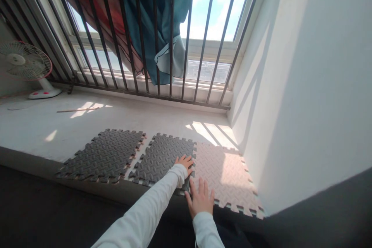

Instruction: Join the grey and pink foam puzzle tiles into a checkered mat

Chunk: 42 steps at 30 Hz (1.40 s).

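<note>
Three foam floor mats with jigsaw edges lie in a row on a white ledge. My left hand [185,163] rests flat, fingers spread, on the right edge of the middle dark grey mat [165,155]. Beside it, my right hand [201,197] lies with fingers stretched out over the seam and the near left corner of the pale pinkish mat [213,166]. Those two mats meet along this seam; my hands hide part of it. Apart from them, across a narrow gap on the left, is another dark grey mat [107,155].
A white fan [40,89] stands at the far left of the ledge [122,114]. Behind runs a dark metal railing [139,95], with red and teal curtains [145,19] before the window. A thin stick [78,110] lies on the ledge. A white wall [305,85] bounds the right side.
</note>
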Tool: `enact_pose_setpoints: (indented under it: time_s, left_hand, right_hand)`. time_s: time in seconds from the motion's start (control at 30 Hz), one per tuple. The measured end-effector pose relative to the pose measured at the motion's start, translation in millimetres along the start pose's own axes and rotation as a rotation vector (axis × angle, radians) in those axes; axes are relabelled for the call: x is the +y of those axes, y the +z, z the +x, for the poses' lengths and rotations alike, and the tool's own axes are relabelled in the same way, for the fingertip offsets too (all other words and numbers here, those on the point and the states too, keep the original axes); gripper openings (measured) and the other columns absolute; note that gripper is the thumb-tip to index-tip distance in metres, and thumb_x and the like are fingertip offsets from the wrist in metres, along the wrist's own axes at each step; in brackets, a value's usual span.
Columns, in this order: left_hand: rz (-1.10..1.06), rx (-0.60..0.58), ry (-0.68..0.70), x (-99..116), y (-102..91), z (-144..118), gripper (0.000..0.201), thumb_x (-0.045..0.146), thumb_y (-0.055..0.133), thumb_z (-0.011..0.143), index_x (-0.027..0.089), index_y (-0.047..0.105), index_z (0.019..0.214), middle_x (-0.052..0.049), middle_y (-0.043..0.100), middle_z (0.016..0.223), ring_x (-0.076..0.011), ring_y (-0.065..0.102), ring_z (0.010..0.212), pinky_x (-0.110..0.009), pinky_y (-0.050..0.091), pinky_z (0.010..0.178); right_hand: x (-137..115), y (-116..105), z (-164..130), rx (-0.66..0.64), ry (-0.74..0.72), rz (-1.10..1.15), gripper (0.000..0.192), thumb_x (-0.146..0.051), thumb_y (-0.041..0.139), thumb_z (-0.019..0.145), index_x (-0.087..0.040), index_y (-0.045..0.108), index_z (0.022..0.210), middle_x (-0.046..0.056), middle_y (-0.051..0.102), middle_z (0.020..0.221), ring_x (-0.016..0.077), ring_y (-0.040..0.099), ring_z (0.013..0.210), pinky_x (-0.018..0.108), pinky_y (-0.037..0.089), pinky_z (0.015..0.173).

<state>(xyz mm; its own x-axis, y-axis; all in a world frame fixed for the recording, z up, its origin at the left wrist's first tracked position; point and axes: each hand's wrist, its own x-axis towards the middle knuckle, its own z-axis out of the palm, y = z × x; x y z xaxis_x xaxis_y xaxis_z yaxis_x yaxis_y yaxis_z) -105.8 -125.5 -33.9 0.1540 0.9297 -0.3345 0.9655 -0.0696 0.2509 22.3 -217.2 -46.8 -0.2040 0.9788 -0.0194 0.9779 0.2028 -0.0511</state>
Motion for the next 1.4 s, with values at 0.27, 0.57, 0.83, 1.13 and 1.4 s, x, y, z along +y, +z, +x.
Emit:
enact_pose_setpoints:
  time_s: [0.27, 0.57, 0.83, 1.13, 1.4]
  left_hand:
    - [-0.027, -0.034, 0.090, -17.6, -19.9, -14.0, 0.055, 0.034, 0.046, 0.075, 0.030, 0.031, 0.127, 0.001, 0.029, 0.137, -0.0196, 0.023, 0.126, -0.048, 0.018, 0.102]
    - [0.172, 0.265, -0.358, -165.7, -9.0, -149.0, 0.046, 0.013, 0.043, 0.070, 0.022, 0.052, 0.114, -0.006, 0.053, 0.119, -0.0190, 0.042, 0.114, -0.038, 0.017, 0.104]
    - [0.329, 0.131, -0.340, -205.7, -20.0, -166.3, 0.046, 0.006, 0.048, 0.062, 0.022, 0.058, 0.104, -0.006, 0.059, 0.107, -0.0205, 0.046, 0.107, -0.029, 0.039, 0.083]
    - [0.205, 0.626, -0.028, -156.5, -74.2, -115.9, 0.034, 0.020, 0.036, 0.076, 0.020, 0.057, 0.102, -0.006, 0.056, 0.108, -0.0200, 0.042, 0.108, -0.033, 0.031, 0.095]
    - [0.086, 0.556, 0.327, 9.1, -59.7, -3.6, 0.032, 0.021, 0.042, 0.073, 0.023, 0.055, 0.103, -0.007, 0.057, 0.102, -0.0211, 0.044, 0.102, -0.036, 0.033, 0.092]
  right_hand:
    - [1.5, -3.4, -0.7, 0.000, -0.001, -0.016, 0.046, -0.059, 0.028, 0.079, -0.042, 0.034, 0.122, 0.004, 0.033, 0.134, 0.0246, 0.027, 0.122, 0.052, 0.016, 0.094]
    - [3.3, 2.5, -0.1, 0.013, -0.016, -0.046, 0.046, -0.056, 0.031, 0.079, -0.041, 0.033, 0.123, 0.004, 0.032, 0.134, 0.0251, 0.026, 0.123, 0.053, 0.016, 0.094]
    - [3.3, 1.9, 0.4, 0.008, -0.002, -0.017, 0.045, -0.056, 0.034, 0.079, -0.043, 0.033, 0.122, 0.003, 0.031, 0.135, 0.0235, 0.026, 0.123, 0.051, 0.015, 0.096]
    - [1.0, -1.5, -2.5, 0.013, 0.030, 0.058, 0.044, -0.056, 0.034, 0.079, -0.044, 0.035, 0.120, 0.002, 0.031, 0.135, 0.0224, 0.024, 0.124, 0.049, 0.013, 0.098]
    - [0.8, 3.1, -2.1, 0.027, 0.046, 0.107, 0.044, -0.055, 0.038, 0.078, -0.043, 0.038, 0.120, 0.002, 0.031, 0.134, 0.0235, 0.024, 0.124, 0.051, 0.013, 0.098]
